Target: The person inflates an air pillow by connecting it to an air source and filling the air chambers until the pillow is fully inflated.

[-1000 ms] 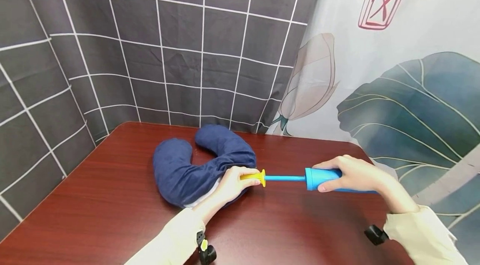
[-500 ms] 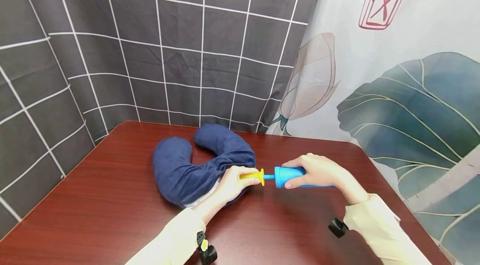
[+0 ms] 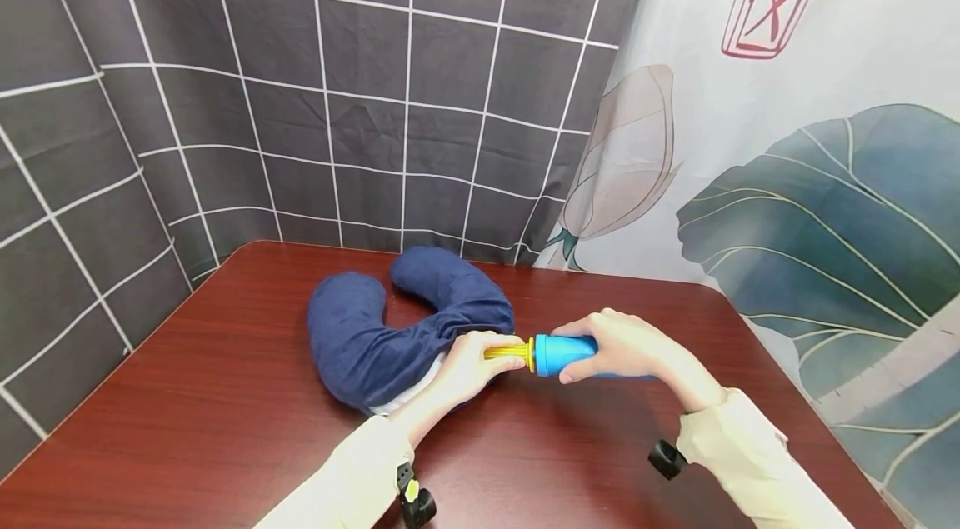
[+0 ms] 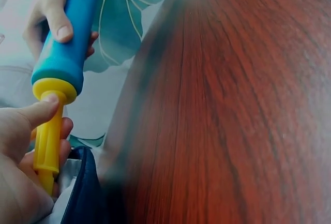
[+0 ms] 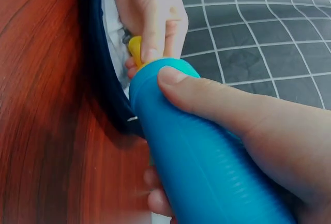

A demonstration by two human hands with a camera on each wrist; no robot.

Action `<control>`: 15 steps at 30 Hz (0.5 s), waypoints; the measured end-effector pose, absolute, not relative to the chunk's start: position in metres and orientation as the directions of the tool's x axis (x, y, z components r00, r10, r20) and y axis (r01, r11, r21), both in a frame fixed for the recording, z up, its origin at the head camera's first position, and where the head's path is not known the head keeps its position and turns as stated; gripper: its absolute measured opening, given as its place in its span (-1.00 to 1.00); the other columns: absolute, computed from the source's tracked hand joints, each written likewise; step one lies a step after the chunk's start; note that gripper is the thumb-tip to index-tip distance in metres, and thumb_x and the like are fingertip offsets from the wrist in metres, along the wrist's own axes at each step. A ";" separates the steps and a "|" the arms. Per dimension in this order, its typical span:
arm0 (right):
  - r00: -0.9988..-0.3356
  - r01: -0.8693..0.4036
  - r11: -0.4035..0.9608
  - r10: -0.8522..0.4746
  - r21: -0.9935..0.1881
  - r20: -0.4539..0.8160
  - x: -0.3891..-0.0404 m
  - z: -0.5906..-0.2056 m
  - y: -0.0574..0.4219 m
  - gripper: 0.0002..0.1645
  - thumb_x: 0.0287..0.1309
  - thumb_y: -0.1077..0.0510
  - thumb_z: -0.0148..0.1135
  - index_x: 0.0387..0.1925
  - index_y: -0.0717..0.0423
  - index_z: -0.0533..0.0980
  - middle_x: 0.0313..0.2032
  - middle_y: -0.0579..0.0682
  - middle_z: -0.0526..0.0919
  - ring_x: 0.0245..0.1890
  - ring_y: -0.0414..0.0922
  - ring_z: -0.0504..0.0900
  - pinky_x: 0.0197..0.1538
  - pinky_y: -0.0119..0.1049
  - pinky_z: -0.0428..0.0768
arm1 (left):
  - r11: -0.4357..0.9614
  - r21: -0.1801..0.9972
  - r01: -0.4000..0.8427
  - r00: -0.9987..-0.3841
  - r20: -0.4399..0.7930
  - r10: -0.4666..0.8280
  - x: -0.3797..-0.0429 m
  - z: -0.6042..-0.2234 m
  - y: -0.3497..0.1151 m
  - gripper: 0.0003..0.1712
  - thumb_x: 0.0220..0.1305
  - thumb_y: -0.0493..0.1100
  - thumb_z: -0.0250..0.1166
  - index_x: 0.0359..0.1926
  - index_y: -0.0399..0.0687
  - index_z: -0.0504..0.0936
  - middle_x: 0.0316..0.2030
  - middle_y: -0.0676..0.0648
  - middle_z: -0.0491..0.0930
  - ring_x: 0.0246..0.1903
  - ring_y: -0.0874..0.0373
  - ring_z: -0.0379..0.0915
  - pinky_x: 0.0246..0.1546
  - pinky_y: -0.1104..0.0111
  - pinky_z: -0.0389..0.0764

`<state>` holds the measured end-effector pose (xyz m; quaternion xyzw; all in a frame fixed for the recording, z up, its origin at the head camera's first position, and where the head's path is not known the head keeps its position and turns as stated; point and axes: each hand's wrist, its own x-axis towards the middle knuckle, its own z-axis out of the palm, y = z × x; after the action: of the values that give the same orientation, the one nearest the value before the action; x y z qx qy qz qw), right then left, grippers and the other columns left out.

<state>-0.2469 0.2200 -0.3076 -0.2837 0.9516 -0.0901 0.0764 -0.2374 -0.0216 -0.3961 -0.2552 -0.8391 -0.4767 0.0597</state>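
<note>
Right of centre, above the wood-grained worktop [image 3: 225, 396], you hold one cylindrical, ribbed blue plastic hand pump [image 3: 552, 356]: your right hand [image 3: 626, 346] curls round its barrel, your left hand [image 3: 468, 362] pinches its fluted yellow end [image 4: 47, 144]. Near the left lies one plush, U-shaped navy neck pillow [image 3: 375, 354], white lining [image 3: 411, 393] showing.

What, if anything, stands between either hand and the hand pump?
Nothing visible: the right hand grips the blue barrel directly, and the left hand holds the yellow end. The navy neck pillow lies close by that hand, not in between.
</note>
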 end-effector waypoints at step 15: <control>-0.829 -0.533 0.828 -0.553 -0.178 -0.089 -0.239 -0.286 0.264 -0.21 -0.15 -0.43 0.43 0.09 -0.14 0.62 -0.16 -0.18 0.71 -0.28 -0.25 0.55 -0.33 -0.35 0.49 | 0.410 0.786 0.462 -0.875 0.330 0.353 -0.237 -0.394 -0.023 -0.69 0.16 -0.07 0.44 -0.07 0.00 0.76 -0.18 -0.01 0.75 -0.17 0.14 0.60 -0.06 0.45 0.55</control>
<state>-0.2388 0.2638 -0.2858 -0.2845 0.9535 -0.0727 0.0683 -0.2373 -0.0230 -0.3943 -0.2434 -0.8378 -0.4855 0.0561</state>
